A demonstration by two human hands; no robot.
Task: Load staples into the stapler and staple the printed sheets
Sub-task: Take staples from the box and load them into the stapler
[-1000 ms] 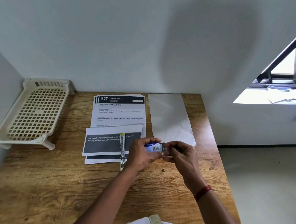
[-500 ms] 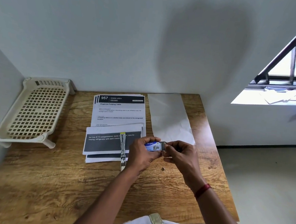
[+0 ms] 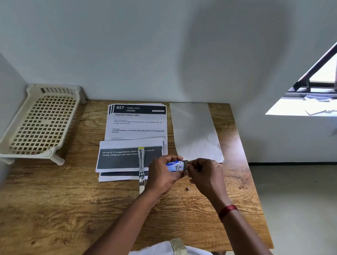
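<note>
A small blue staple box (image 3: 173, 166) is held above the wooden table (image 3: 74, 200), my left hand (image 3: 162, 176) wrapped around its left part. My right hand (image 3: 205, 174) pinches the grey inner end of the box at its right side. The metal stapler (image 3: 140, 168) lies unfolded flat, long and thin, across the lower printed sheets (image 3: 125, 160), just left of my left hand. A stack of printed sheets (image 3: 137, 122) headed "957 Dining Area" lies behind it. A tiny piece of staples (image 3: 187, 188) rests on the table under my right hand.
A cream plastic lattice rack (image 3: 40, 123) stands at the table's left, against the wall. A blank white sheet (image 3: 194, 129) lies right of the printed stack. The table's right edge drops to the floor (image 3: 300, 201); a window is at upper right.
Both hands stay on the staple box in nearly the same place; the right fingers have shifted slightly at the box's end. Stapler and sheets have not moved.
</note>
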